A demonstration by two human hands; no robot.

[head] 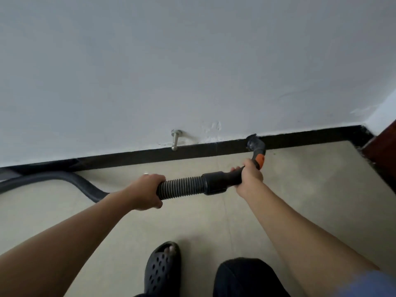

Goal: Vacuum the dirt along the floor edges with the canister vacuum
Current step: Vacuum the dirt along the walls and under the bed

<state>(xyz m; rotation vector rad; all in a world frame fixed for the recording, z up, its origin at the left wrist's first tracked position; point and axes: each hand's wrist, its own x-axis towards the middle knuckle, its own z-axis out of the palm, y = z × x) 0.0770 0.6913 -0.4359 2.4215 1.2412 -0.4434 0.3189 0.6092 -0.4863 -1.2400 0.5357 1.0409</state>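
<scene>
Two grips: left hand (147,191) round the ribbed hose (182,187), right hand (249,176) round the handle (222,181), nozzle (254,143) at the skirting (128,156); corner stretch (334,139) likely remains.

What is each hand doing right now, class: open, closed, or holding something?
Left hand: grips the grey ribbed vacuum hose.
Right hand: grips the black plastic hose handle.

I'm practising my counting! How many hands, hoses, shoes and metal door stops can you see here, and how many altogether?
Hands: 2, the left hand and the right hand
Hoses: 1, the hose
Shoes: 1, the shoe
Door stops: 1, the door stop
Total: 5
</scene>
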